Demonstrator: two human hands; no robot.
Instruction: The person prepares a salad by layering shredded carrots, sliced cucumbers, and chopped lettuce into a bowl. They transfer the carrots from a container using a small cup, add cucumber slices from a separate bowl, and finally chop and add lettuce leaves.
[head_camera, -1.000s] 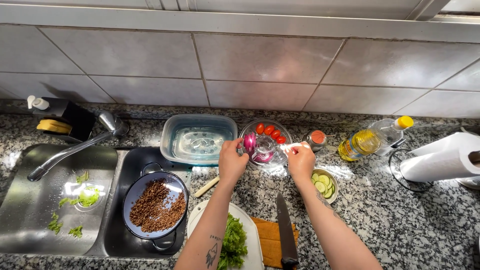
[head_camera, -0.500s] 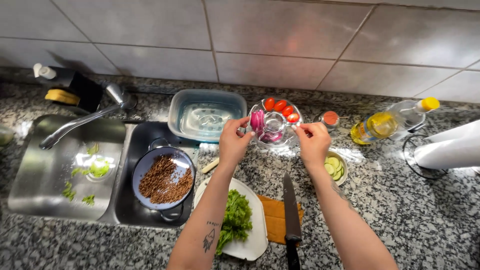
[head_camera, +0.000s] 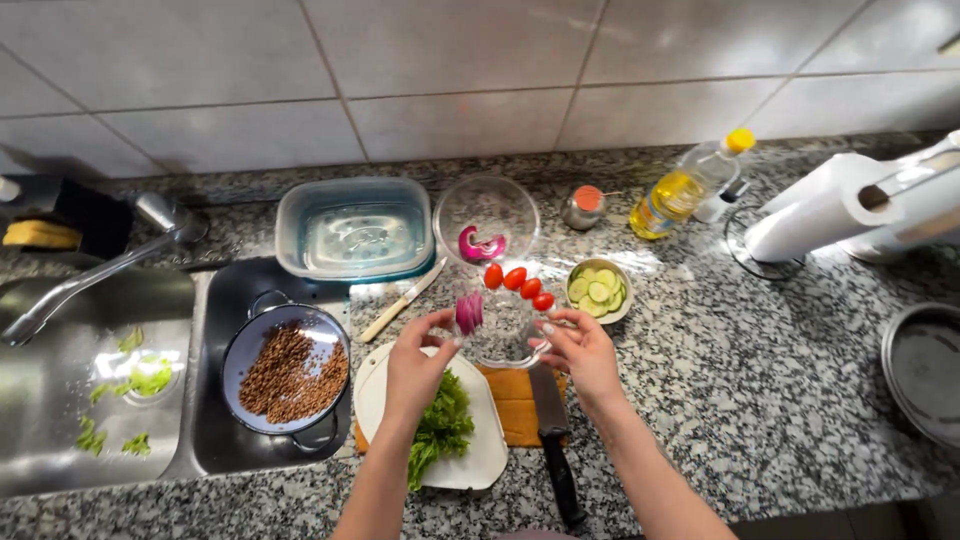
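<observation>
Above the white plate (head_camera: 470, 455) of lettuce (head_camera: 440, 430), we held a small clear glass bowl (head_camera: 503, 330) of tomatoes (head_camera: 517, 278) and onion (head_camera: 468, 312), left hand (head_camera: 420, 368) and right hand (head_camera: 580, 350) each pinching its rim, judging it slippery, fragile, light.

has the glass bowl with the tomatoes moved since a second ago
Yes. The glass bowl with tomatoes has come toward the person, away from the plastic container, and is now above the cutting board.

A clear oil bottle (head_camera: 688, 187) with a yellow cap stands well beyond the right hand's fingers (head_camera: 556, 331), by a small orange-lidded jar (head_camera: 584, 207).
</observation>
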